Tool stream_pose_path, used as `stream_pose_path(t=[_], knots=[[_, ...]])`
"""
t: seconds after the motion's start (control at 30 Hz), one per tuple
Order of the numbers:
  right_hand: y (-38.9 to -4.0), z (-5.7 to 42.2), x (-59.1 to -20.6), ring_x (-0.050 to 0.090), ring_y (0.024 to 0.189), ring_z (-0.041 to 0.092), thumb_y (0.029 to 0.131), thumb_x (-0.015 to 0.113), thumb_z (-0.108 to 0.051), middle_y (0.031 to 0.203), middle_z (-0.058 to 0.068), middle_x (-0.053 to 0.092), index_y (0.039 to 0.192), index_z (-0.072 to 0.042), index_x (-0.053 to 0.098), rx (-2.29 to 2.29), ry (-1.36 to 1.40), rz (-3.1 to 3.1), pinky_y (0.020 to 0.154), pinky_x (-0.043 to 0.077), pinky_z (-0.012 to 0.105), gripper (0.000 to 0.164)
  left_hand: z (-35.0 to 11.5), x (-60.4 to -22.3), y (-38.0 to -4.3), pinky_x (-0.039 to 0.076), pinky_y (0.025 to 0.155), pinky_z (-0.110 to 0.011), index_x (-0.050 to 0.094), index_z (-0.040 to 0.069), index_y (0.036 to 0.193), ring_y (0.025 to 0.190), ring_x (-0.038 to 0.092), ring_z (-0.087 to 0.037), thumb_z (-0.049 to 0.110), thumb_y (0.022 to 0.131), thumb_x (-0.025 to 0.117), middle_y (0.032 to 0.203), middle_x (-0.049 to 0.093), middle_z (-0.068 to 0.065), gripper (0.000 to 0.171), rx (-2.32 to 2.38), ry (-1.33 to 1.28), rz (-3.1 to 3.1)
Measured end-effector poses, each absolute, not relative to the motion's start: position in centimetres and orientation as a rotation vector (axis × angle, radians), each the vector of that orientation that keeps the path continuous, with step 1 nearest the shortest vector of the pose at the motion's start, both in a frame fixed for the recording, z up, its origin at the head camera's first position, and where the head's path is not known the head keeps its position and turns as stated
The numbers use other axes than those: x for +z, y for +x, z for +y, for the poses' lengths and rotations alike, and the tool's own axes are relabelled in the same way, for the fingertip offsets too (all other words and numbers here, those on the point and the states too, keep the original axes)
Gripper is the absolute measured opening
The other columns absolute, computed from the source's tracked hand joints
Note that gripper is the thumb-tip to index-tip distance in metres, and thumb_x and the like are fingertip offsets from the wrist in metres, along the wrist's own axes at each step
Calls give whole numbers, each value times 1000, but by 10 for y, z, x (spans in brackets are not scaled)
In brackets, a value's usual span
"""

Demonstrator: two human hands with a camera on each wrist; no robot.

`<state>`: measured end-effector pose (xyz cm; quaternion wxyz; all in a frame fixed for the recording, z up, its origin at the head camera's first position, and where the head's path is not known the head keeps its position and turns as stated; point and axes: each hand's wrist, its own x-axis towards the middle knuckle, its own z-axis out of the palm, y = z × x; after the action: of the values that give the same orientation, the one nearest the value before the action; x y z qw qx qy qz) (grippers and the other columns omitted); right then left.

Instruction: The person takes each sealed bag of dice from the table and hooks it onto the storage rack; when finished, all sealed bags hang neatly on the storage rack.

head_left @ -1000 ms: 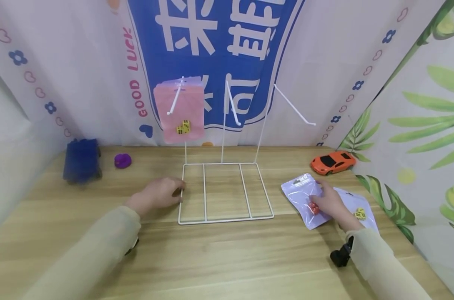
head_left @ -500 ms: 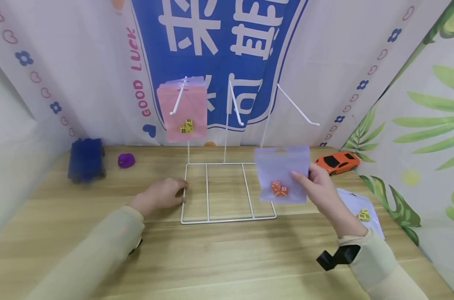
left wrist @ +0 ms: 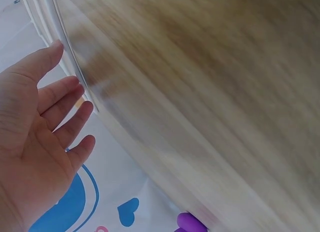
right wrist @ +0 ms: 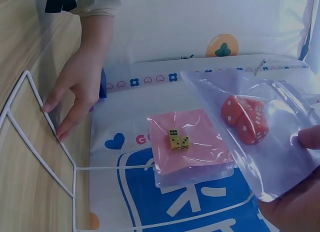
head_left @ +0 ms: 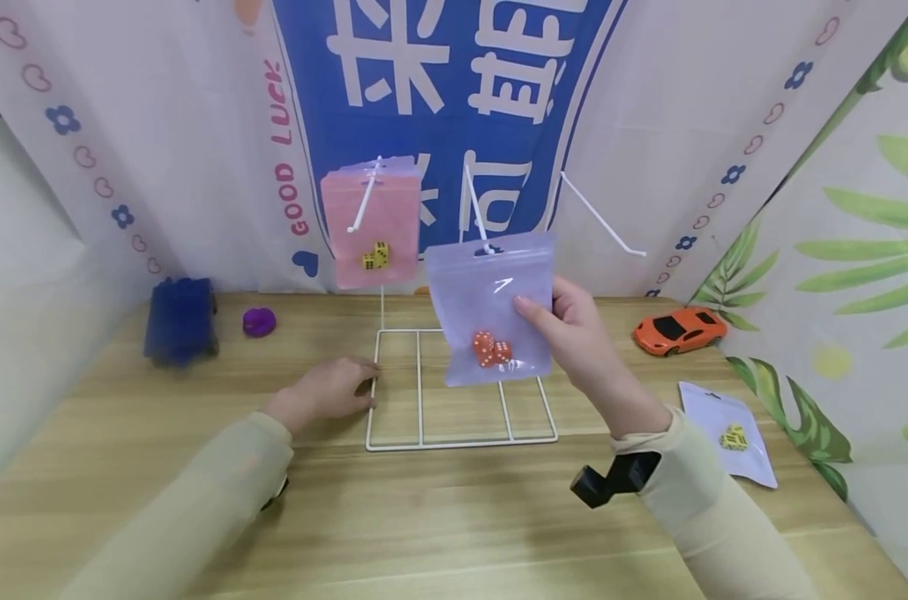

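Note:
My right hand (head_left: pixel 584 337) pinches the right edge of a clear lilac zip bag (head_left: pixel 491 287) with red dice (head_left: pixel 491 348) inside. The bag's hang hole overlaps the tip of the middle hook (head_left: pixel 478 208) of a white wire display rack (head_left: pixel 461 445). With relaxed fingers, my left hand (head_left: pixel 326 389) touches the left wire of the rack's base; the left wrist view shows its fingertips (left wrist: pixel 74 82) right at that wire. From the rack's left hook (head_left: pixel 365 196) hangs a pink bag (head_left: pixel 371 208) with yellow dice, lilac bags behind it.
The rack's right hook (head_left: pixel 604 218) is bare. Another lilac bag (head_left: pixel 724 417) with yellow dice lies on the table at right, near an orange toy car (head_left: pixel 679 331). At left sit a purple toy hat (head_left: pixel 259 322) and a blurred dark blue object (head_left: pixel 179 319).
My right hand has lifted the lilac bag with red dice off the table and carried it left to the middle hook. The left hand stays at the rack's base.

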<state>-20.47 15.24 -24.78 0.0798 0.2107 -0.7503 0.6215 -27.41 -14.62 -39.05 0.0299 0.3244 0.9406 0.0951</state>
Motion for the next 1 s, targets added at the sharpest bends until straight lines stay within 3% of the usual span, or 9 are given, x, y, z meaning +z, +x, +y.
stream_pose_path(t=[0.2,0.47,0.6,0.77,0.87,1.0], knots=[[-222,147,-253,62,80,20,92,51,-7,99,22,59,117,8,50,1840,554,-2300,69,55,35,29,-150,-390,-274,38,97,-46,60,-3,113,112,51,-36,21,82,67,119,57,-19,41,322,1029,2907],[-267,139,-257,57,98,31,92,50,-5,110,25,57,116,9,51,1741,432,-2321,84,50,41,28,-149,-392,-274,39,96,-46,61,-2,112,112,51,-36,23,81,68,119,57,-19,40,286,1040,2909],[-294,132,-256,56,97,29,91,51,-5,109,23,57,114,9,52,1654,335,-2342,86,48,38,27,-147,-392,-272,40,95,-46,62,-3,111,111,51,-36,24,81,67,117,57,-19,40,259,1056,2917],[-323,124,-254,50,81,19,90,51,-6,93,16,57,108,10,54,1558,256,-2367,71,46,26,24,-146,-390,-269,40,96,-46,61,-4,110,110,52,-36,20,82,66,116,58,-20,37,262,1061,2918],[-334,121,-253,45,71,15,90,50,-5,81,10,51,103,10,54,1522,229,-2378,59,41,22,20,-146,-389,-268,40,96,-45,61,-5,110,111,51,-36,16,82,65,117,58,-20,35,270,1048,2919],[-344,116,-250,43,65,13,90,50,-5,74,6,47,100,10,54,1470,207,-2392,53,38,21,19,-146,-387,-268,40,96,-45,61,-4,111,111,51,-36,14,82,64,117,57,-20,34,257,1036,2927]])
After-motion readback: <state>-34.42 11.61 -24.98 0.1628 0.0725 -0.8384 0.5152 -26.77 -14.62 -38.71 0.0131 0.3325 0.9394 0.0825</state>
